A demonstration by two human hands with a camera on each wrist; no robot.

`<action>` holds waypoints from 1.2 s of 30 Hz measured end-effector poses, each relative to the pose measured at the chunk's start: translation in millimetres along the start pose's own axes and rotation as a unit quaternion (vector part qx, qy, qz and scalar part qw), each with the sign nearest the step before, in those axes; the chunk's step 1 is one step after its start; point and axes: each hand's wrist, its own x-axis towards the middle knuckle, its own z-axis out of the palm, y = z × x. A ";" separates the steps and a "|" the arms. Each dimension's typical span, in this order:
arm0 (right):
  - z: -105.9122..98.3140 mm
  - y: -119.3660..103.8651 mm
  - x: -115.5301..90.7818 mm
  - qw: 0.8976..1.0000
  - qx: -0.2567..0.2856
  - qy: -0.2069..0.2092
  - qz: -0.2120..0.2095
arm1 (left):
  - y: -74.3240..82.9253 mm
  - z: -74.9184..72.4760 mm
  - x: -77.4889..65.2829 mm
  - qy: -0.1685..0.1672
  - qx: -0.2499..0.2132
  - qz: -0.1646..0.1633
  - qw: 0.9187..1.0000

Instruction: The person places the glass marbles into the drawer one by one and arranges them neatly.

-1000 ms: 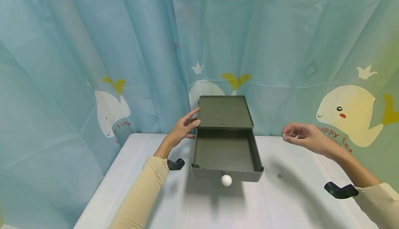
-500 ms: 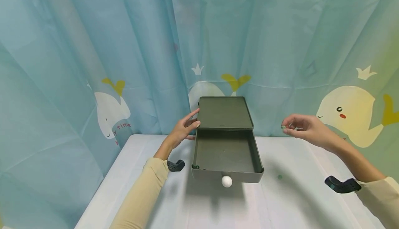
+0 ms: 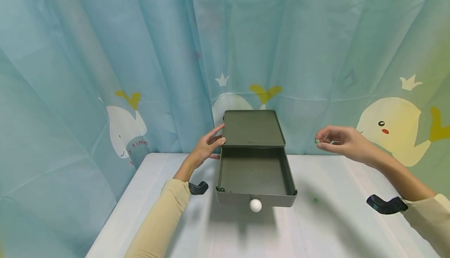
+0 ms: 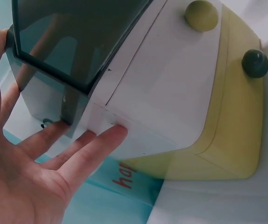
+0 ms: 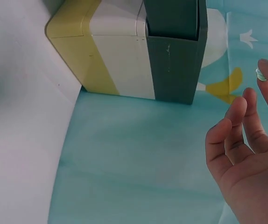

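Note:
A stacked drawer box [image 3: 254,128] has its dark green top drawer [image 3: 256,200] pulled out, with a white knob [image 3: 255,205] in front. Small dark green pieces [image 3: 221,189] lie in that drawer's front left corner. My left hand [image 3: 205,148] rests against the box's left side, fingers extended along the dark and white tiers in the left wrist view. To the right of the box, above the table, my right hand [image 3: 342,141] pinches a small round green glassy piece [image 5: 260,74] between thumb and forefinger. A similar green piece [image 3: 315,200] lies on the table below it.
The box stands on a white table [image 3: 183,230] in front of a blue whale-print curtain [image 3: 158,55]. Below the dark tier are a white drawer [image 4: 166,70] with a yellow knob and a yellow drawer [image 4: 236,126] with a dark knob.
My right hand has risen a little with the small green piece still pinched, shifting slightly left at the end. My left hand and the open drawer stay where they were.

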 end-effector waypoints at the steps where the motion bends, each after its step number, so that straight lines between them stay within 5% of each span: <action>1: -0.6 -1.2 0.8 1.000 0.000 -0.001 0.000 | 0.1 0.0 0.0 0.000 0.000 0.001 1.000; 36: 3.2 -46.7 52.6 0.997 0.004 -0.083 -0.009 | -2.9 0.4 0.9 0.005 0.003 -0.002 1.000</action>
